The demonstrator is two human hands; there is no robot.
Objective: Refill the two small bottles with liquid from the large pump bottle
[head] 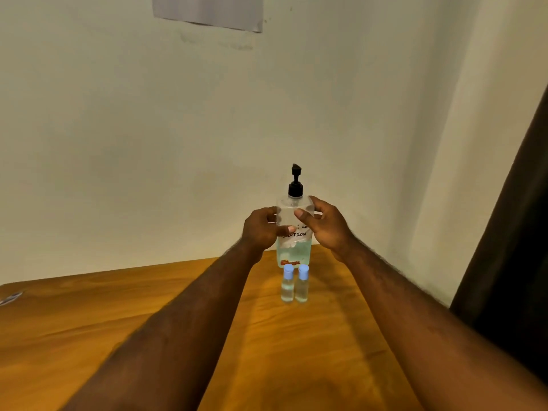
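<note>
We hold the large pump bottle (293, 253) upright in both hands near the far edge of the tabletop (89, 321). The left hand (261, 229) has its fingers (283, 230) curled round the bottle's left side, and the right hand (326, 226) wraps the right side above the handwritten label (296, 237). Its base seems to rest on the wood, though the blue caps in front hide the contact; just before it stand the left small bottle (287, 287) and the right small bottle (302, 286), upright, capped, side by side.

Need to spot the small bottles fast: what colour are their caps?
Both caps are light blue, seen best in the head view.
</note>
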